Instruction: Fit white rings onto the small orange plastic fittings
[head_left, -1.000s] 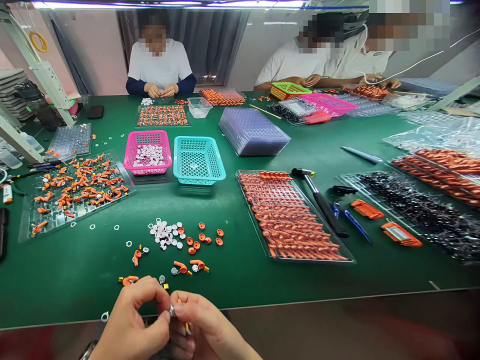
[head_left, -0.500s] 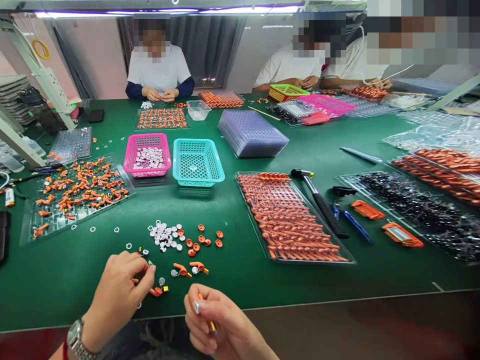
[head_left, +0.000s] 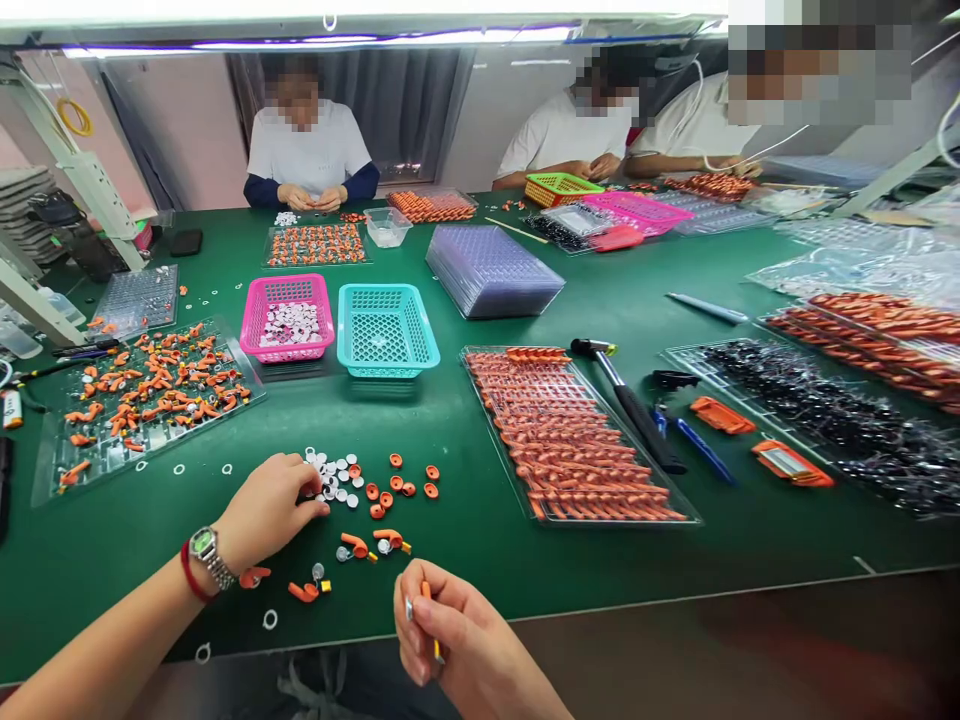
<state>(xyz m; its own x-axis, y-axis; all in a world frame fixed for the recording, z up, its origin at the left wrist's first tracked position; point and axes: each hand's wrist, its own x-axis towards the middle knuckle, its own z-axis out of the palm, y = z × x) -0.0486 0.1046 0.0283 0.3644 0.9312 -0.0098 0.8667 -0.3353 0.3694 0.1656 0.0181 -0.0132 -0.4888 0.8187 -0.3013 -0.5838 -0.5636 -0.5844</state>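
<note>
A green worktop (head_left: 622,285) is stretching beneath a bright strip light (head_left: 315,43).
Reading the clock from the middle of the view, a black-handled hammer (head_left: 649,425) is lying just past three, a slim blue tool (head_left: 703,450) is lying near it, and a silvery pen (head_left: 706,308) is resting just before three. A stack of clear trays (head_left: 491,275) is standing at twelve, a lime-rimmed basket (head_left: 551,193) at one. A grey curtain (head_left: 412,115) is hanging at eleven; at half past ten, a person in a white shirt (head_left: 309,150) is facing the worktop.

Disc pile (head_left: 332,467) before two side-by-side baskets (head_left: 388,369), left of tray (head_left: 580,375) and hammer (head_left: 630,405)
</note>
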